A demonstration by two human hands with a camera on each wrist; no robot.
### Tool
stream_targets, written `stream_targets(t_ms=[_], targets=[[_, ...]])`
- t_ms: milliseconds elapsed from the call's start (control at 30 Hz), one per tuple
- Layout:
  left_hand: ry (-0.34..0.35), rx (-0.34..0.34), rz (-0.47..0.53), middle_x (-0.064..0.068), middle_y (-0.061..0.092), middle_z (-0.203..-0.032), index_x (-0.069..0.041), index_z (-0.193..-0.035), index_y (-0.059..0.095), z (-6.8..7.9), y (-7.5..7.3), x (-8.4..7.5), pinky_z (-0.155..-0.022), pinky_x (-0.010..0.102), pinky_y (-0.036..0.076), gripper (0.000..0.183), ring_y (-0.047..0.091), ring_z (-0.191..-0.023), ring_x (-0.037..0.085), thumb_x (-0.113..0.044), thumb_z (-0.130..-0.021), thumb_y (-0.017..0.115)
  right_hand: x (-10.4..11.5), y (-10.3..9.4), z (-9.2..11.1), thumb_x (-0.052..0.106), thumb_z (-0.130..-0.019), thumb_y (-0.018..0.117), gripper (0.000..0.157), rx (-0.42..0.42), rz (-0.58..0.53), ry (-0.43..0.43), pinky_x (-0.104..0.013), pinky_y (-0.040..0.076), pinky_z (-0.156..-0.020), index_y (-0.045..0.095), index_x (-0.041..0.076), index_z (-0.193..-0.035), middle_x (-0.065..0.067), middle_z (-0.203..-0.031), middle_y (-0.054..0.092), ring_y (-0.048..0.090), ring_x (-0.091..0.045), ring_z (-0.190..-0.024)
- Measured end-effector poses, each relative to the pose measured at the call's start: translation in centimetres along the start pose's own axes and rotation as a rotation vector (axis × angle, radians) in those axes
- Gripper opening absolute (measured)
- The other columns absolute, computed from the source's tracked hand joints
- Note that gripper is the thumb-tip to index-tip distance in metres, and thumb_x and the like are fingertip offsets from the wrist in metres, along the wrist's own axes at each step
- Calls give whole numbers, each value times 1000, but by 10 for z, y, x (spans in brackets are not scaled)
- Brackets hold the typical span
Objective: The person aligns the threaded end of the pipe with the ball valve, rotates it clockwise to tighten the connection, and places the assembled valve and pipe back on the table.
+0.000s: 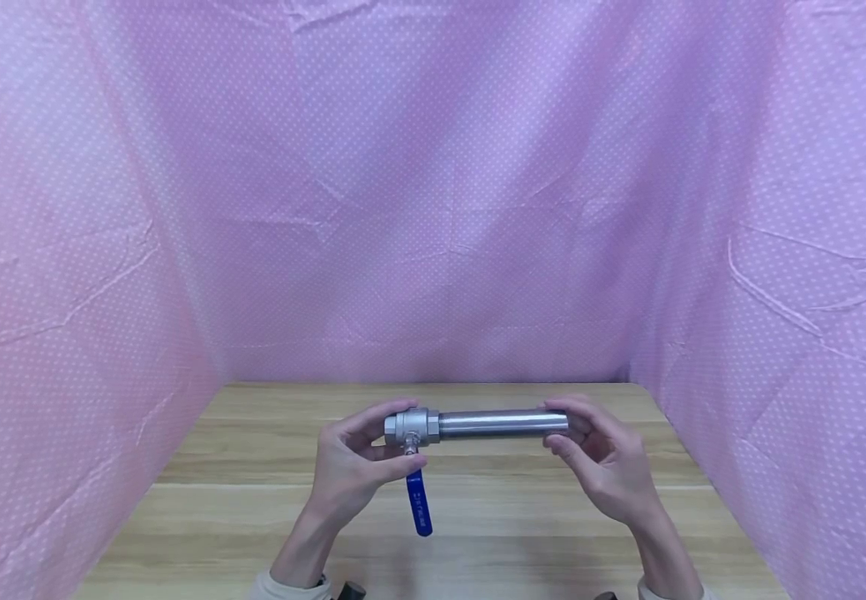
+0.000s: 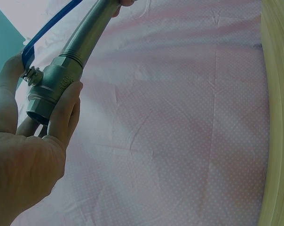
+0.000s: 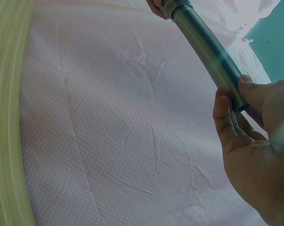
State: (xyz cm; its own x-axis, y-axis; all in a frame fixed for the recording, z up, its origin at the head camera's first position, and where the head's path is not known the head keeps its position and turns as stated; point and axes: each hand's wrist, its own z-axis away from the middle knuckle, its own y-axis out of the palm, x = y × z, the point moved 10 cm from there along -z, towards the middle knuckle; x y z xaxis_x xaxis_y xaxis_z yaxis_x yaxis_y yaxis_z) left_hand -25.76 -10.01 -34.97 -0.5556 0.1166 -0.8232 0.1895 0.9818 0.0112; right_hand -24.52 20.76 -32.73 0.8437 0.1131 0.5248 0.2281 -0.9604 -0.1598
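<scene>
A silver metal ball valve point(image 1: 411, 427) with a blue lever handle point(image 1: 418, 504) is joined to a straight metal pipe point(image 1: 500, 423); threads show at the joint in the left wrist view. My left hand point(image 1: 350, 462) grips the valve body at the left end, thumb near the base of the lever. At the other end, my right hand point(image 1: 603, 458) pinches the pipe between thumb and fingers. Valve and pipe are held up roughly level above the table, the lever pointing toward me. The valve's open end point(image 2: 38, 115) faces my left palm.
Below the hands lies a light wood-grain table point(image 1: 267, 517). Pink cloth with white dots point(image 1: 433, 208) hangs at the back and on both sides. Dark objects point(image 1: 352, 591) show beside the wrists at the bottom edge.
</scene>
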Motion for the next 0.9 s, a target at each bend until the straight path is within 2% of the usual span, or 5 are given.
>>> stream_targets(t_ms=[100,233,367,567,900], targets=[[-2,-9,-6,-2,83,-129,11,-138,72,0,-1,0,-92,37,75,63,81,-111,13,16,-79,92,2,2,-1,-43,-81,61,58,14,-56,-23,-22,72,-92,57,-27,-137,-17,-140,74,81,-14,-117],[2,-10,-10,-4,83,-130,11,-138,72,0,-1,0,-93,38,75,62,80,-112,14,15,-79,92,3,3,-2,-44,-80,60,58,20,-74,-41,-22,71,-95,57,-28,-136,-20,-140,73,80,-15,-120],[5,-5,-7,-4,82,-130,12,-138,71,0,-1,-1,-93,38,75,62,80,-112,14,16,-79,92,3,2,-1,-44,-80,61,57,16,-68,-48,-22,71,-95,59,-27,-134,-18,-140,73,79,-14,-120],[5,0,-5,-3,83,-130,11,-138,71,0,0,-1,-93,39,75,62,81,-113,15,16,-80,92,3,0,1,-44,-79,63,56,8,-42,-48,-19,71,-89,60,-27,-133,-14,-138,74,79,-11,-114],[-5,4,8,-2,83,-129,12,-138,71,0,1,0,-92,39,75,62,80,-112,14,16,-79,92,3,-2,1,-38,-84,66,53,-7,67,-10,-16,69,-80,64,-21,-134,-3,-121,79,79,-5,-100]])
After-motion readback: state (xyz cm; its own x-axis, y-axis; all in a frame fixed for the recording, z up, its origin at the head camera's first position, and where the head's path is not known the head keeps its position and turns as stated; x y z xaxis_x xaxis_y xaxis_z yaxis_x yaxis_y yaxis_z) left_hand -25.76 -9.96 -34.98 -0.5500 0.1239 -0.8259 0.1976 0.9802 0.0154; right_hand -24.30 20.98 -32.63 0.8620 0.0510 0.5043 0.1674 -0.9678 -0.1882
